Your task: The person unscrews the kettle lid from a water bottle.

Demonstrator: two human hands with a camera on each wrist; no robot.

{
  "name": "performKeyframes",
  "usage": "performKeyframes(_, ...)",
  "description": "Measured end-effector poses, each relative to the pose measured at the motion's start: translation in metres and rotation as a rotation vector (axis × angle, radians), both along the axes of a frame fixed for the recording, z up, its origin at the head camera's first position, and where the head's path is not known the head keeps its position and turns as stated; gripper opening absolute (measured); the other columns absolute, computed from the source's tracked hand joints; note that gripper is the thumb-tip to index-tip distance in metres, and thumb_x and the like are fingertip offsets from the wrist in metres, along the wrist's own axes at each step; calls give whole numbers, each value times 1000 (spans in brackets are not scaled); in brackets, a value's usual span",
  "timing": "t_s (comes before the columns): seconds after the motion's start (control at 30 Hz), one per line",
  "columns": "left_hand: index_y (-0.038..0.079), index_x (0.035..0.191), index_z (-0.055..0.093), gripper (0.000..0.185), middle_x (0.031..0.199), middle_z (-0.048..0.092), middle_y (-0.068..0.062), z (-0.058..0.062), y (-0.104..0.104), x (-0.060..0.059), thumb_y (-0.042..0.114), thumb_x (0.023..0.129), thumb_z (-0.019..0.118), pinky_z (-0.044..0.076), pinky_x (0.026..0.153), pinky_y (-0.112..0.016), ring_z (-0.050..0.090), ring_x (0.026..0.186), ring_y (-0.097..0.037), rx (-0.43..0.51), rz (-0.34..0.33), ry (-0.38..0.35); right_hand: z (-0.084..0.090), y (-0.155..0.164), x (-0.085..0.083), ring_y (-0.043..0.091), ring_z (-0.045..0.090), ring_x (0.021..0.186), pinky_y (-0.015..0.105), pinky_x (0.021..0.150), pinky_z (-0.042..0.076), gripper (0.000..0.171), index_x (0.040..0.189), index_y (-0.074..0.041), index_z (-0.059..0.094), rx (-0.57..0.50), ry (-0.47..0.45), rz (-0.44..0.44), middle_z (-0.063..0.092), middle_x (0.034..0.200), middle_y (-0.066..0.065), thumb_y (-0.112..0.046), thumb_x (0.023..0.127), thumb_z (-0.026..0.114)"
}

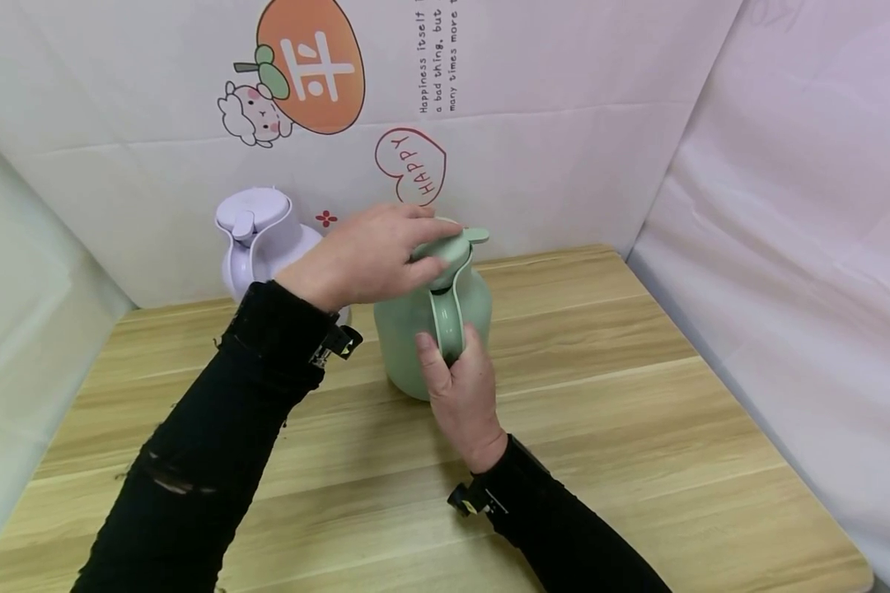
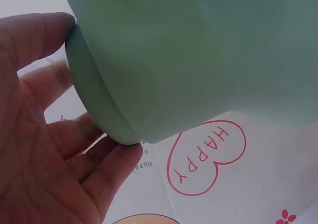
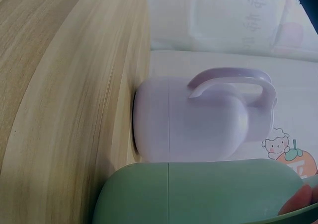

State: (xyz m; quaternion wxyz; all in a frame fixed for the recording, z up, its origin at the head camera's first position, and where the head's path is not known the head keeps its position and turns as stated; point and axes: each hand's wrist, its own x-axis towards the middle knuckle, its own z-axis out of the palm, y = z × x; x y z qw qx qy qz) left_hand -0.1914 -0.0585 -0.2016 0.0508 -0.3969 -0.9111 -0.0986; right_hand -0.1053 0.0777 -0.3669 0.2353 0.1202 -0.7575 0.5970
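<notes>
A green jug [image 1: 404, 350] stands upright on a wood-patterned table [image 1: 608, 428], its handle [image 1: 448, 321] turned toward the person. On top of the jug sits a green lid [image 1: 451, 249], with a small tab [image 1: 478, 235] jutting out past the jug's right side. The left hand [image 1: 367, 255] reaches over the jug from its left and holds the lid, thumb and fingertips spread around the rim. The right hand [image 1: 466, 399] is at the near side of the jug, gripping the lower part of the handle, thumb along one side.

Left of the green jug and a little behind it stands a lilac jug [image 1: 255, 235], also upright, partly covered by the left wrist. Black sleeves [image 1: 282, 321] cover both arms, and a small black device sits at each wrist, one left of the green jug, one in front of it.

Behind the green jug hangs a white printed cloth [image 1: 564, 66]: a red HAPPY heart [image 1: 413, 165] just beyond the lid, and farther left an orange fruit [image 1: 341, 49] beside a little sheep [image 1: 255, 119].
</notes>
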Motion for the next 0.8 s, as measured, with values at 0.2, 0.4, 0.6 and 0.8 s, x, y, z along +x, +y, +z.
performKeyframes(0.2, 21, 144, 64, 46, 135, 67, -10, -2, 2, 3, 39, 102, 60, 49, 103, -47, 62, 122, -31, 20, 60, 50, 1, 0, 1, 18, 62, 89, 35, 78, 54, 34, 118, 0, 56, -1, -5, -1, 64, 99, 9, -32, 106, 61)
performKeyframes(0.4, 26, 144, 64, 49, 129, 68, -10, -4, 7, 5, 50, 102, 60, 52, 93, -47, 62, 116, -30, -15, 141, 96, 1, 0, 1, 18, 64, 93, 36, 81, 55, 35, 122, 0, 56, -4, -8, 3, 66, 104, 9, -32, 107, 61)
performKeyframes(0.6, 27, 140, 66, 50, 117, 68, -9, -6, 11, 7, 56, 100, 60, 51, 85, -47, 60, 106, -30, -19, 188, 131, 0, 0, 0, 19, 65, 95, 37, 82, 55, 35, 124, 1, 56, -2, -6, 4, 67, 107, 11, -29, 106, 62)
performKeyframes(0.8, 29, 140, 64, 55, 114, 63, -10, -6, 14, 10, 64, 99, 56, 51, 81, -47, 58, 105, -31, -46, 256, 148, 0, 0, 0, 19, 66, 95, 37, 82, 56, 34, 124, 1, 56, -5, -7, 14, 67, 107, 12, -27, 106, 62)
